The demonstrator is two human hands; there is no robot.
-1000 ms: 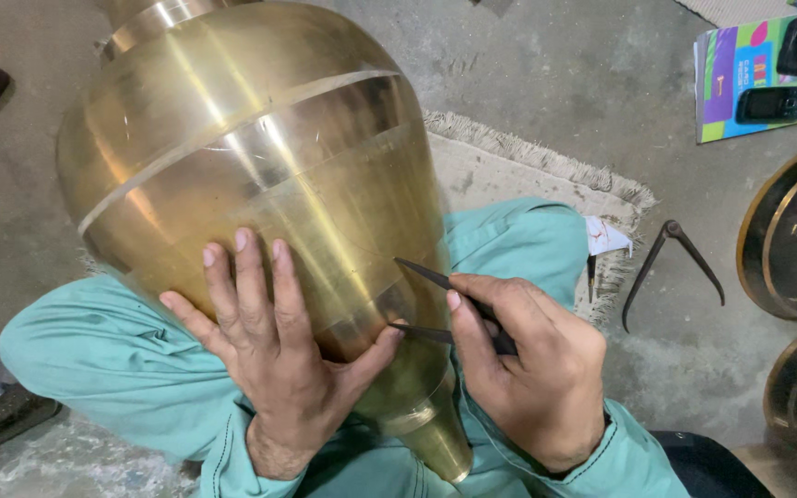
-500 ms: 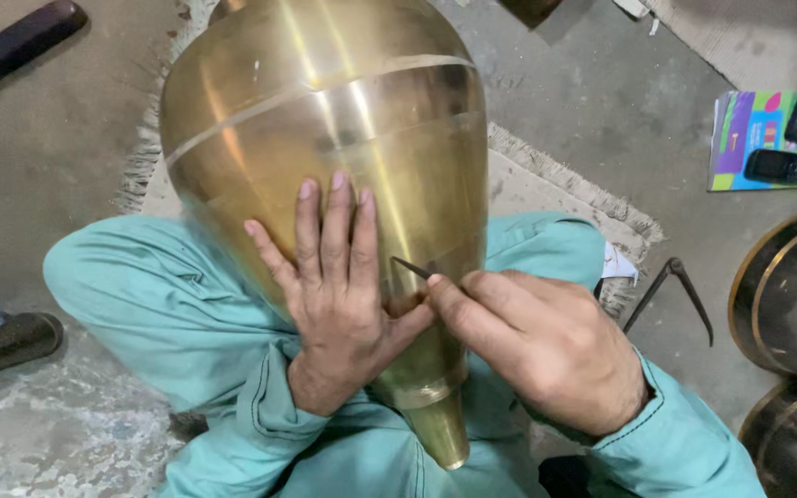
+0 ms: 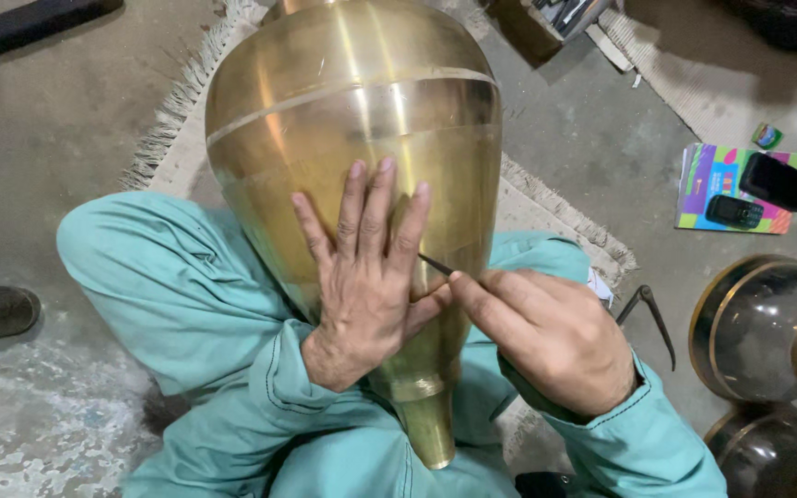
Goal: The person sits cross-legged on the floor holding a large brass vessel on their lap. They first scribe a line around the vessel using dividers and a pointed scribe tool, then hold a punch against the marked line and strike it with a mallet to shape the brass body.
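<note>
We are cradling the big brass vase [image 3: 352, 138] across our lap in the centre of the frame, so it is lying steady for fine work. Our left hand [image 3: 366, 277] is pressing flat on it with fingers spread, bracing it. Our right hand [image 3: 546, 337] is pinching a thin dark tool [image 3: 435, 266], angling its tip onto the brass just beside the left fingers.

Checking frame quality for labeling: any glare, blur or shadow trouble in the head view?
Head view: sharp overall, no motion blur on the left hand or right hand; soft streaks of glare run down the brass vessel, mild, not blown out; thin tool tip stays readable against the metal; dark falloff at the top right corner; slight wide-angle stretch at the edges.
</note>
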